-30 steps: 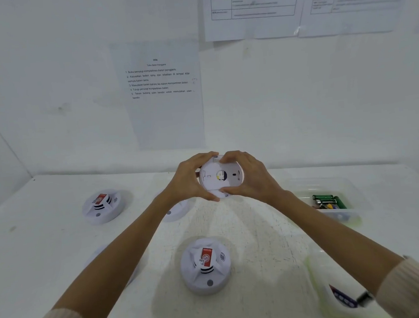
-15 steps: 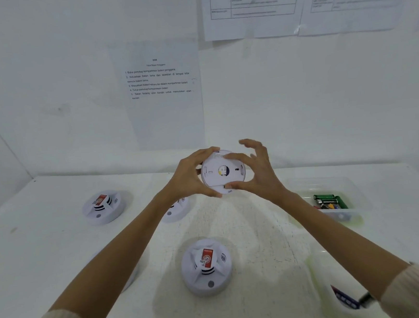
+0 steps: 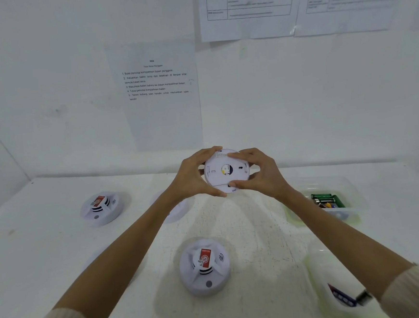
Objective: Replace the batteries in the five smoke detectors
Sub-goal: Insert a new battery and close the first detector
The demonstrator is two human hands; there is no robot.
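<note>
I hold a round white smoke detector (image 3: pixel 225 171) up above the table with its back plate facing me. My left hand (image 3: pixel 192 177) grips its left rim, and my right hand (image 3: pixel 259 172) grips its right rim with fingers curled over the top and thumb at the bottom. Another detector (image 3: pixel 205 267) with a red label lies on the table near me, and a similar one (image 3: pixel 101 208) lies at the far left. Two more detectors, one (image 3: pixel 175 211) further off and one (image 3: pixel 96 260) nearer, are partly hidden behind my left forearm.
A clear tray (image 3: pixel 351 190) with green batteries (image 3: pixel 325 198) stands at the right. A second container (image 3: pixel 323 283) holding dark batteries (image 3: pixel 342 297) sits at the near right under my right forearm. Printed sheets hang on the wall behind the white table (image 3: pixel 246 231).
My right hand, whose fingers were spread half a second ago, has closed again on the detector's rim. The back plate has turned a little between my hands.
</note>
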